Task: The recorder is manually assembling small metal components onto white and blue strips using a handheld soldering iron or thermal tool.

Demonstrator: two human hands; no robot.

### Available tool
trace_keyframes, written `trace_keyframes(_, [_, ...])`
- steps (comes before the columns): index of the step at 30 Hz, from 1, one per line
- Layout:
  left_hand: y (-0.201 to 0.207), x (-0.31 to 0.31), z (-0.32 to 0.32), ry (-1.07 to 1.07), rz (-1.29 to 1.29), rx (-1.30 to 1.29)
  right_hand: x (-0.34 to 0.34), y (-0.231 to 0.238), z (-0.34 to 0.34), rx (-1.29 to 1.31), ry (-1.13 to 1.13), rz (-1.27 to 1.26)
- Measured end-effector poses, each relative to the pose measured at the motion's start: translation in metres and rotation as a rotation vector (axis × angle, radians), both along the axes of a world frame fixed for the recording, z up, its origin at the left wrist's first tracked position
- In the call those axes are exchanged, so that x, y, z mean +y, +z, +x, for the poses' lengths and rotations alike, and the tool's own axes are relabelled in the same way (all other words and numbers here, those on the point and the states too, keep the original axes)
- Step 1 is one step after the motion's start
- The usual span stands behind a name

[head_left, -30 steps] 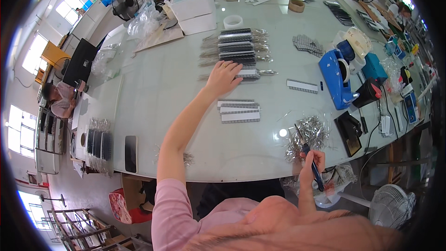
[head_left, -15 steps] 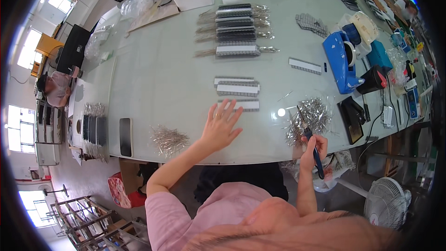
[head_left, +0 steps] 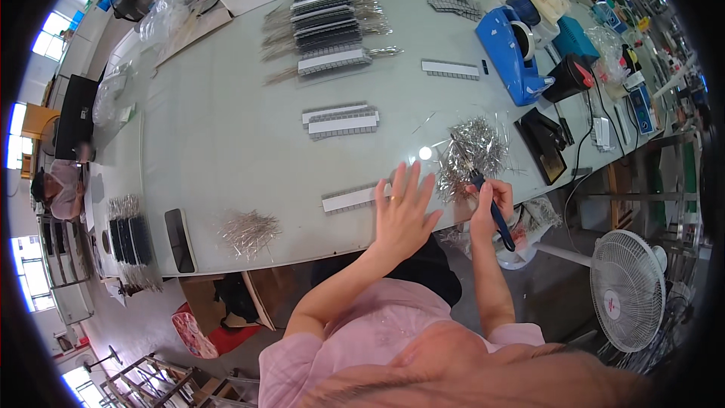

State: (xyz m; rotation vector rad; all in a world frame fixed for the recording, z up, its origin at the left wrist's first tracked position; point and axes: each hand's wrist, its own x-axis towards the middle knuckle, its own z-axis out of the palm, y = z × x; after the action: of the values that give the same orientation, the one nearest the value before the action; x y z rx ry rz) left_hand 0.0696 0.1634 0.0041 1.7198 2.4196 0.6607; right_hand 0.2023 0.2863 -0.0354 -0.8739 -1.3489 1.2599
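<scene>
My left hand [head_left: 404,215] lies palm down near the table's front edge, its fingers spread. They cover the right end of a grey-and-white segmented strip [head_left: 349,199]. My right hand [head_left: 489,208] is closed around a slim tool with a dark blue handle [head_left: 498,221]; its exact kind is unclear. The tool's narrow tip reaches over a pile of thin silvery wire pieces [head_left: 474,153]. Farther back, two more segmented strips [head_left: 343,122] overlap.
Stacked strips with wire ends [head_left: 328,26] lie at the back. A blue tape dispenser [head_left: 507,53], a black tray [head_left: 542,145] and a single strip [head_left: 451,69] are at right. At left are a smaller wire pile [head_left: 249,234] and a phone [head_left: 180,240].
The view has shifted. My left hand and the strip under it have come nearer the table's front edge, away from the overlapping strips. My right hand still holds the blue-handled tool.
</scene>
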Motion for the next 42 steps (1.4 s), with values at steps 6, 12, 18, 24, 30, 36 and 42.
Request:
trace_keyframes(6, [-0.004, -0.017, -0.015, -0.025, -0.042, 0.052, -0.006, 0.009, 0.017, -0.032, -0.027, 0.029])
trace_keyframes(12, [0.009, -0.068, -0.05, -0.018, -0.085, 0.112, -0.02, 0.024, 0.031, -0.157, 0.157, 0.051])
trace_keyframes(18, [-0.001, -0.098, -0.058, -0.003, -0.15, 0.066, -0.031, 0.046, 0.019, -0.402, 0.314, 0.339])
trace_keyframes(24, [-0.001, -0.094, -0.053, -0.021, -0.136, 0.096, -0.032, 0.047, 0.014, -0.474, 0.341, 0.361])
trace_keyframes(30, [-0.003, -0.091, -0.052, -0.02, -0.129, 0.123, -0.031, 0.051, 0.014, -0.503, 0.337, 0.385])
trace_keyframes(36, [-0.004, -0.09, -0.052, -0.027, -0.119, 0.126, -0.03, 0.062, 0.007, -0.507, 0.361, 0.514])
trace_keyframes(42, [-0.004, -0.087, -0.052, -0.032, -0.121, 0.13, -0.03, 0.069, 0.001, -0.511, 0.391, 0.554])
